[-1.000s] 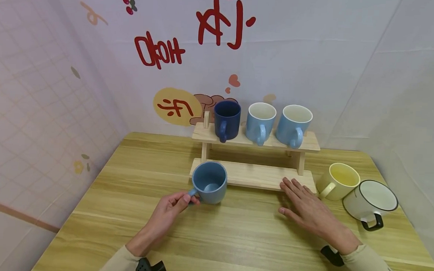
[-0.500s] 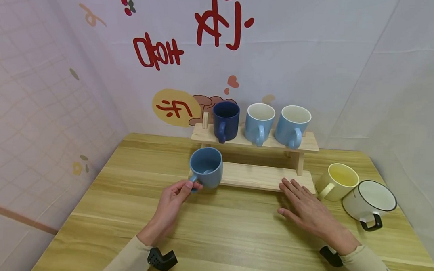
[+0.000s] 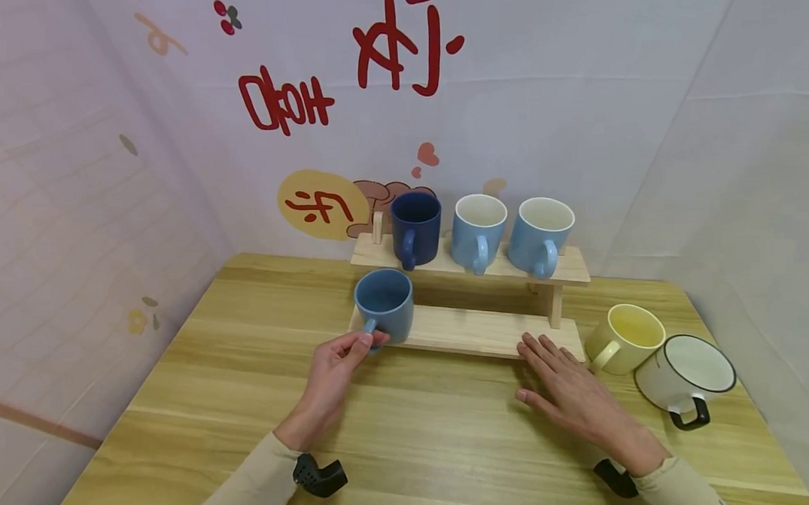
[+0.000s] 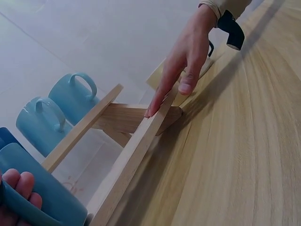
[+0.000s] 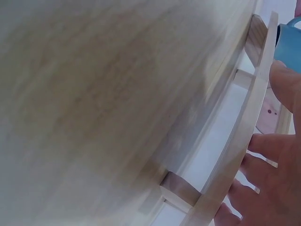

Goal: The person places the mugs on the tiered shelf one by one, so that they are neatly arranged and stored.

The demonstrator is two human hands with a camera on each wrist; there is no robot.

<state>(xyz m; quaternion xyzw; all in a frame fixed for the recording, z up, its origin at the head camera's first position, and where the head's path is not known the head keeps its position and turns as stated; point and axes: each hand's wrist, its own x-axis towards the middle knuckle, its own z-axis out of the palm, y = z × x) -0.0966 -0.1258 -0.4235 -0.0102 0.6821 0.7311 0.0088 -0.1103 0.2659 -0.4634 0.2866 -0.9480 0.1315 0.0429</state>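
My left hand (image 3: 331,373) pinches the handle of a grey-blue mug (image 3: 391,312). The mug is upright at the left end of a wooden rack's lower shelf (image 3: 472,332); in the left wrist view, the base of this mug (image 4: 56,197) is right at the shelf. My right hand (image 3: 571,395) rests with straight fingers on the shelf's right end, thumb apart. Seen from the right wrist, the fingers (image 5: 263,172) lie along the shelf's front edge. On the upper shelf (image 3: 573,266) stand a dark blue mug (image 3: 415,227) and two light blue mugs (image 3: 478,232) (image 3: 542,232), handles forward.
To the right of the rack, a yellow mug (image 3: 624,341) stands beside a white mug with a black rim and handle (image 3: 680,377). The wooden table (image 3: 430,434) extends in front. White printed cloth (image 3: 552,123) hangs behind and at both sides.
My left hand has carried the grey-blue mug away from me, from in front of the rack to the lower shelf's left end. The right hand keeps its place on the shelf.
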